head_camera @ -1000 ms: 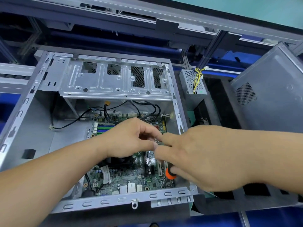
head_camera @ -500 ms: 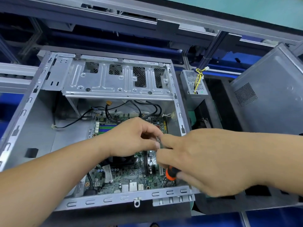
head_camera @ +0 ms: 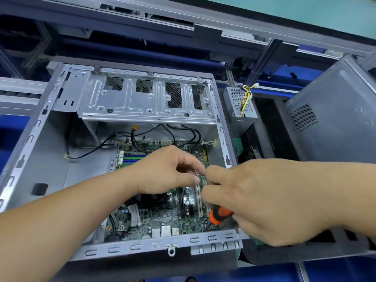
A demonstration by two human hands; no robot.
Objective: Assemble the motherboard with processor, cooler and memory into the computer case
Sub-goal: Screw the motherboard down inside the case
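We look down into an open computer case (head_camera: pixel 36 139) lying on its side, its drive cage (head_camera: pixel 146 100) at twelve o'clock. The green motherboard (head_camera: pixel 162 222) sits flat on the case floor, toward five o'clock of the cavity, with black cables (head_camera: pixel 183 133) looping over its far edge and blue and green memory slots (head_camera: pixel 132 158) at its ten o'clock corner. The dark cooler (head_camera: pixel 154 200) shows only partly beneath our left wrist.

Our left hand (head_camera: pixel 166 169) hovers over the board's centre, thumb and forefinger pinched together; whatever tiny item sits between them we cannot tell. Our right hand (head_camera: pixel 264 200) meets it from three o'clock, fingertips nearly touching the left's, while its lower fingers curl round an orange-and-black screwdriver (head_camera: pixel 219 215) whose shaft points down toward the board's five o'clock corner, beside the white expansion slots (head_camera: pixel 198 198).

Outside the case at two o'clock stands a power supply (head_camera: pixel 238 106) with yellow-and-black wires (head_camera: pixel 246 94), and at three o'clock a grey side panel (head_camera: pixel 335 110) leans.
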